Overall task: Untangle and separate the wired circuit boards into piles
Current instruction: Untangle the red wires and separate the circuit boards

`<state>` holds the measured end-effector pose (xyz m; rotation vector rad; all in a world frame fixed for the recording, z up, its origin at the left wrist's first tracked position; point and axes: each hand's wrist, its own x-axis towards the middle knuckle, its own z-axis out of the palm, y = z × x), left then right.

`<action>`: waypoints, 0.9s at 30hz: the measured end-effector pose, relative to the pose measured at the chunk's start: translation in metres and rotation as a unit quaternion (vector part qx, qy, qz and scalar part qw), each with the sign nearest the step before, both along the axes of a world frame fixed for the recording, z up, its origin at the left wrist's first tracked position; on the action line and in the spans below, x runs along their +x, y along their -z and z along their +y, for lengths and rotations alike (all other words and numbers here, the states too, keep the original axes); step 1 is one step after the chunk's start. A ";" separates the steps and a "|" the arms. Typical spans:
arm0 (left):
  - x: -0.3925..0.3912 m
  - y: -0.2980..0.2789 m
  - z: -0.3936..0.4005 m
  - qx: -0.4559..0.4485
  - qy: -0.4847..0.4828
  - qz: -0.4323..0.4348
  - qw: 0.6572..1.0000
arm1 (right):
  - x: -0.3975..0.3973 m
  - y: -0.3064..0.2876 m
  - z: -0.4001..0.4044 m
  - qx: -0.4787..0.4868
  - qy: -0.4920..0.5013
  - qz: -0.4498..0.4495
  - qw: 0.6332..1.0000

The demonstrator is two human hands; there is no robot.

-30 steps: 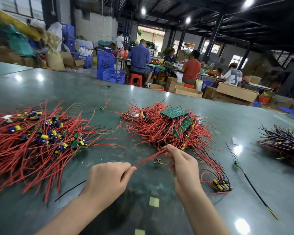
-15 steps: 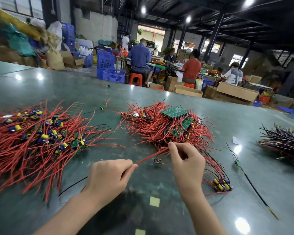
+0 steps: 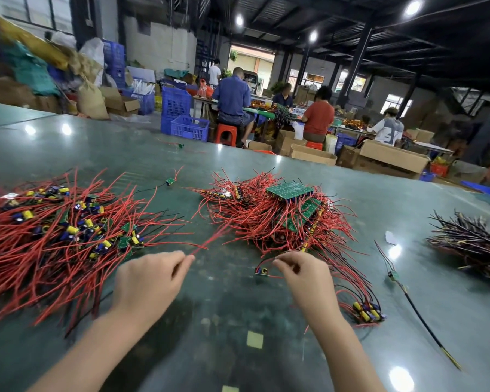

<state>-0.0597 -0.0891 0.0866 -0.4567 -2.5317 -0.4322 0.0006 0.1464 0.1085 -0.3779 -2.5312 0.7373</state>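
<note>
We look down on a broad green counter on a workshop floor, where the sorted pile of red-wired circuit boards sprawls at nine o'clock. The tangled heap, topped by a tilted green board panel, sits at twelve o'clock, well apart from the first. A darker bundle of black-wired parts lies at three o'clock near the counter's edge. A lone black-leaded board rests between that bundle and the heap, and a small cluster of yellow-capped boards lies just beside our right wrist. Our left hand has its grip pinched closed on a blurred red wire that slants up toward the heap. Our right hand pinches another red wire between thumb and forefinger; it curves down to a small single board on the counter just left of the fingers. Seated workers fill the background at twelve o'clock.
</note>
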 end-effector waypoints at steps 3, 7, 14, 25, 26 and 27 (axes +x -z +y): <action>-0.012 -0.007 -0.016 0.021 -0.067 0.003 0.998 | -0.004 0.013 0.001 0.182 0.000 -0.121 0.976; -0.021 -0.001 -0.021 0.017 -0.103 0.018 0.994 | -0.009 0.026 -0.001 0.228 -0.015 -0.162 0.960; -0.002 0.004 0.008 0.170 0.139 -0.034 0.975 | -0.012 0.034 -0.003 0.257 -0.031 -0.139 0.956; 0.021 0.006 0.034 0.439 0.278 -0.487 0.702 | -0.015 0.036 -0.016 0.066 -0.017 -0.137 0.988; 0.023 0.007 0.035 0.461 0.283 -0.522 0.660 | -0.015 0.037 -0.019 0.058 -0.018 -0.144 0.988; 0.024 0.008 0.037 0.483 0.283 -0.550 0.620 | -0.016 0.038 -0.022 0.049 -0.022 -0.147 0.988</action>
